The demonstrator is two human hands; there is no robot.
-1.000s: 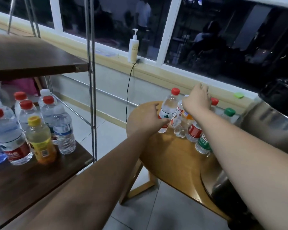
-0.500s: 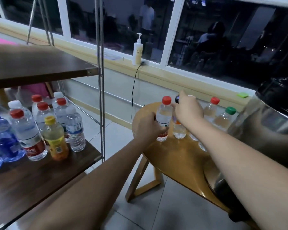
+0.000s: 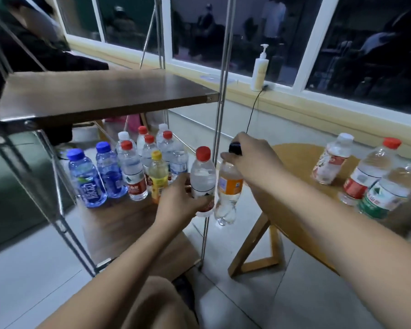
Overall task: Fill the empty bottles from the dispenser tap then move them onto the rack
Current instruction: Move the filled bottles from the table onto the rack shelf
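Note:
My left hand (image 3: 179, 200) grips a clear red-capped bottle (image 3: 202, 173) around its lower body, held in the air at the right edge of the rack's lower shelf (image 3: 119, 224). My right hand (image 3: 249, 157) holds a black-capped bottle with an orange label (image 3: 228, 188) by its top, beside the first one and just right of the rack's front post (image 3: 220, 119). Several filled bottles (image 3: 133, 172) stand at the back of that shelf. Three more bottles (image 3: 363, 176) remain on the round wooden table (image 3: 297, 167).
The rack's upper shelf (image 3: 100, 96) overhangs the lower one. A pump bottle (image 3: 259, 72) stands on the window ledge with a cable hanging below it. Tiled floor (image 3: 271, 300) lies between rack and table. My knee (image 3: 157, 305) shows at the bottom.
Both hands have lifted their bottles off the table and carried them left to the rack's edge. The view has swung left, and the dispenser is out of frame.

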